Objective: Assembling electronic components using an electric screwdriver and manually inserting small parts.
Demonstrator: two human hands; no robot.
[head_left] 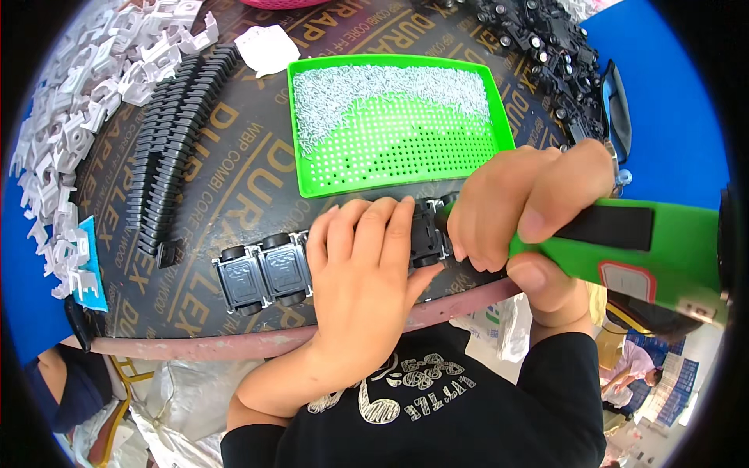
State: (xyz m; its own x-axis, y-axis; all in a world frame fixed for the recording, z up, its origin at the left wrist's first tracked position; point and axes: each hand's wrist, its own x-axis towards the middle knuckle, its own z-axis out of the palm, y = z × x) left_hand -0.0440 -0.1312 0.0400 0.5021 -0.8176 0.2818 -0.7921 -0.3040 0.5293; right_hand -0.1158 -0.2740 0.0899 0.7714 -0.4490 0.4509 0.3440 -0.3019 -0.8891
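Note:
My left hand (360,269) is closed over a row of small black and grey toy car bodies lying wheels-up on the dark table. One toy car chassis (427,232) shows between its fingers and my right hand. Two more toy cars (264,273) stick out to the left of the hand. My right hand (530,199) grips a green and black power screwdriver (663,242), held level with its front end toward that chassis. The tip is hidden behind my fingers. Behind both hands stands a green perforated tray (301,187) with small silver screws (331,97) heaped along its far side.
White plastic parts (94,109) pile up at the far left, beside a stacked row of black plastic parts (168,148). Black wheeled chassis (546,58) heap at the far right. A white scrap (266,49) lies by the tray. The table's pinkish edge (195,349) curves nearest me.

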